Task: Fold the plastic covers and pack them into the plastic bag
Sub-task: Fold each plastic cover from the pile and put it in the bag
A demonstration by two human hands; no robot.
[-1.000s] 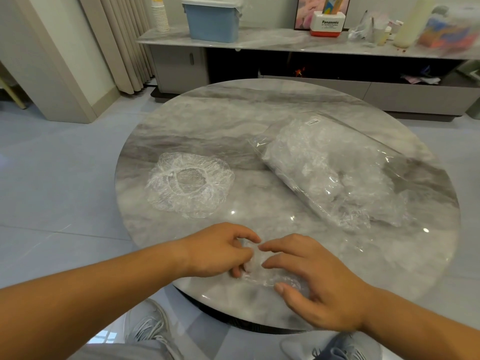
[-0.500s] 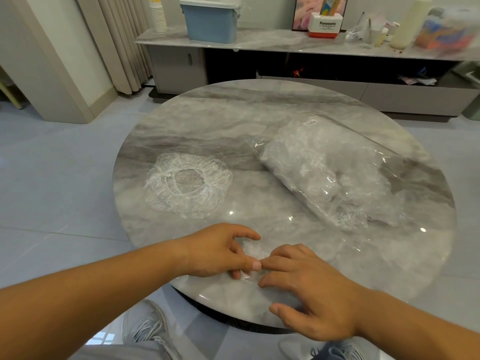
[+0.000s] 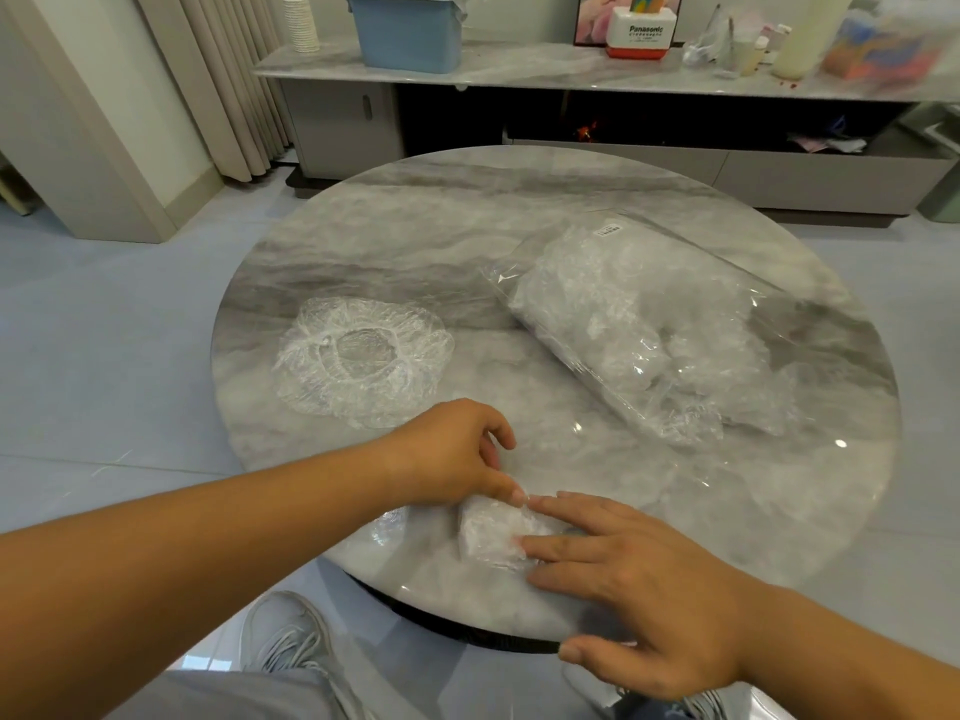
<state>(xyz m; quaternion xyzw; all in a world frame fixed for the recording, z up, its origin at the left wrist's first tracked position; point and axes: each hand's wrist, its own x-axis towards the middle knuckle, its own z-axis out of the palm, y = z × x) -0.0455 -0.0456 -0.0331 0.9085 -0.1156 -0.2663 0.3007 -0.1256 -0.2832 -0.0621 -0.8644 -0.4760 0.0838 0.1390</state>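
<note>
A small folded plastic cover (image 3: pixel 493 535) lies near the front edge of the round marble table (image 3: pixel 395 241). My left hand (image 3: pixel 452 459) has curled fingers and holds the cover's far-left edge, with its thumb tip on the plastic. My right hand (image 3: pixel 644 589) lies flat, and its straight fingers press on the cover's right side. A second cover (image 3: pixel 363 358), round with an elastic rim, lies spread out at the table's left. At the right lies the clear plastic bag (image 3: pixel 644 330), stuffed with several covers, with its mouth towards the front right.
Beyond the table stands a low marble-topped cabinet (image 3: pixel 571 75) with a blue bin (image 3: pixel 410 31), a Panasonic box (image 3: pixel 644 36) and bottles on it. Curtains (image 3: pixel 223 80) hang at the back left. My grey shoes (image 3: pixel 291 641) show below the table's front edge.
The cover under my hands has become a tighter, smaller bundle. My right hand's fingers have straightened and spread flat over it, and my left thumb has slid onto its far edge.
</note>
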